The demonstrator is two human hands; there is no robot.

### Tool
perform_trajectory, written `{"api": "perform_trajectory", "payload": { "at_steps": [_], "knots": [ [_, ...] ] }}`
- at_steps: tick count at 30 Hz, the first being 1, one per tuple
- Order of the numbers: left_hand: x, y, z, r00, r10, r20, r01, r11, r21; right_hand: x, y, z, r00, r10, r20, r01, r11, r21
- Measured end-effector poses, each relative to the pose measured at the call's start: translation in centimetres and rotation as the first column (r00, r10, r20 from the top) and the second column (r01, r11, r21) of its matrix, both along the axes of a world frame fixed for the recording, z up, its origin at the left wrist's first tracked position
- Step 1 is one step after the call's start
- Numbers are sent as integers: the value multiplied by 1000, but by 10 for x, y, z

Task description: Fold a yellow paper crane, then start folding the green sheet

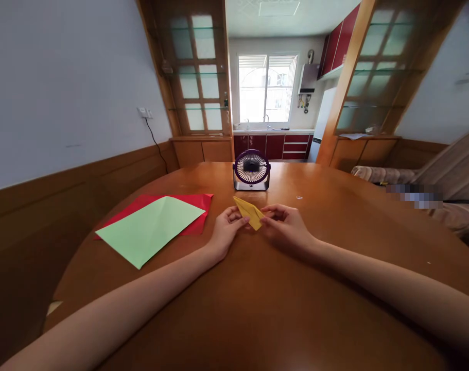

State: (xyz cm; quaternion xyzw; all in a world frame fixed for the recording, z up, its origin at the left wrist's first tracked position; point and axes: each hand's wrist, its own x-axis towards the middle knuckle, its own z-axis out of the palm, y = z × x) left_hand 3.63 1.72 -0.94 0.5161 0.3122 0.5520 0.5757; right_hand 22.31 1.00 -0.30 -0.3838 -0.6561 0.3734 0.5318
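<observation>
A small folded yellow paper (249, 211), narrow and pointed, is held between both my hands just above the round wooden table (257, 309). My left hand (225, 229) pinches its near left edge with thumb and fingers. My right hand (285, 225) grips its right end, fingers curled over it. The paper's far tip points toward a small purple desk fan (252, 170) standing farther back on the table.
A light green paper sheet (151, 228) lies on the table's left side, overlapping a red sheet (195, 206) beneath it. A wall with wood panelling runs along the left. A sofa (431, 190) sits at the right, a kitchen behind.
</observation>
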Motion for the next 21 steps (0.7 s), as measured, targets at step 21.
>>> {"api": "perform_trajectory", "payload": {
  "at_steps": [21],
  "knots": [
    [-4, -9, -3, 981, -84, -176, 99, 992, 77, -8, -6, -12, 969, 233, -86, -243, 960, -136]
  ]
}}
